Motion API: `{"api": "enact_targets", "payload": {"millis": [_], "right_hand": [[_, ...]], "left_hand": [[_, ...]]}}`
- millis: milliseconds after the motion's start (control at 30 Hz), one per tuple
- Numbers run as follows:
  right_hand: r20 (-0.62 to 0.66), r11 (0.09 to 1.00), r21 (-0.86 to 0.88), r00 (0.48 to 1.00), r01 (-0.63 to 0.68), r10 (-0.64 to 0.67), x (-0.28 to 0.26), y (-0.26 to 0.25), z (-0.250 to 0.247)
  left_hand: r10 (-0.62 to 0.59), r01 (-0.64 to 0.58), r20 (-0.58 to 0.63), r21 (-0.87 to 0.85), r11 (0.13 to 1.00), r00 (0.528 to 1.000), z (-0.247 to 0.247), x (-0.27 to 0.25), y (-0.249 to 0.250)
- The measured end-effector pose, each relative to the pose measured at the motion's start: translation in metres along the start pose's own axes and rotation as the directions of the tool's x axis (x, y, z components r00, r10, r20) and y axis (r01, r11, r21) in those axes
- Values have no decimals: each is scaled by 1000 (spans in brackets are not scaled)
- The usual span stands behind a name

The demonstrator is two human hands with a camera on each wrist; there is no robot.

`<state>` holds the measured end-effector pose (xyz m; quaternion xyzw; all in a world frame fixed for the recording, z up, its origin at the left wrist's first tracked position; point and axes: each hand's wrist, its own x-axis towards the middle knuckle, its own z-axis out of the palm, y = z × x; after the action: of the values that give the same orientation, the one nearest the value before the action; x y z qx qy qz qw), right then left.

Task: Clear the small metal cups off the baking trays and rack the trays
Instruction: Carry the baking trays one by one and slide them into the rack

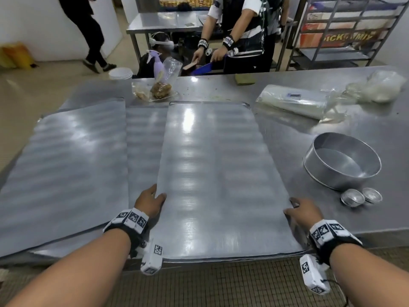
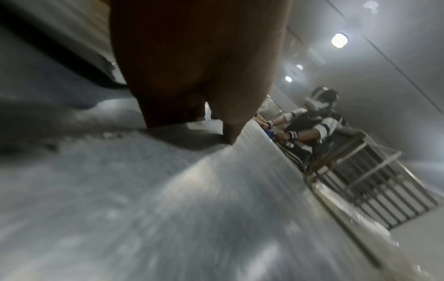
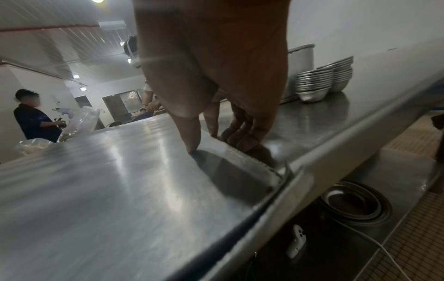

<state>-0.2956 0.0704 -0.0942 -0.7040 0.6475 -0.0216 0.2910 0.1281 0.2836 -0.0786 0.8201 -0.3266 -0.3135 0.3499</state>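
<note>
A large bare baking tray [image 1: 210, 173] lies lengthwise in front of me on the steel table [image 1: 332, 218]. My left hand [image 1: 158, 192] grips its left edge near the front, thumb on top. My right hand [image 1: 290, 206] pinches its right edge, with the thumb on the tray [image 3: 108, 180] and the fingers [image 3: 240, 136] curled over the rim. In the left wrist view, the left hand [image 2: 216, 125] presses down on the tray [image 2: 168, 190]. A second tray [image 1: 62, 169] lies to the left and a third [image 1: 143, 140] shows between them. Two stacks of small metal cups [image 1: 353, 197] stand right of my right hand, off the trays.
A round cake pan [image 1: 340, 160] sits behind the cup stacks. A roll of plastic bags [image 1: 292, 103] and a bag of bread [image 1: 159, 89] lie at the table's far side. A person [image 1: 243, 32] works across the table. A tray rack [image 1: 345, 29] stands back right. Bowls [image 3: 353, 203] sit under the table.
</note>
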Motion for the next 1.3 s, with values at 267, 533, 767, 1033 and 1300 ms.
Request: {"api": "enact_targets", "payload": {"millis": [267,533,767,1033,1300], "right_hand": [[30,996,-7,995,94,-93,4,31,-18],[25,970,-48,971,240,-239,-15,57,-38],[27,965,-106,971,240,-239,-36,64,-44],[29,985,-51,986,165,-163,-45,82,-40],[-55,972,9,971,235,-234,-52,95,-30]], "left_hand": [[-83,93,-80,130,987,993,33,-56,12],[-178,236,-193,340,910,965,55,-115,31],[-213,297,-272,321,899,939,81,-167,16],[-269,285,-308,6,959,913,97,-204,4],[-312,255,-165,-293,921,936,102,-212,-11]]}}
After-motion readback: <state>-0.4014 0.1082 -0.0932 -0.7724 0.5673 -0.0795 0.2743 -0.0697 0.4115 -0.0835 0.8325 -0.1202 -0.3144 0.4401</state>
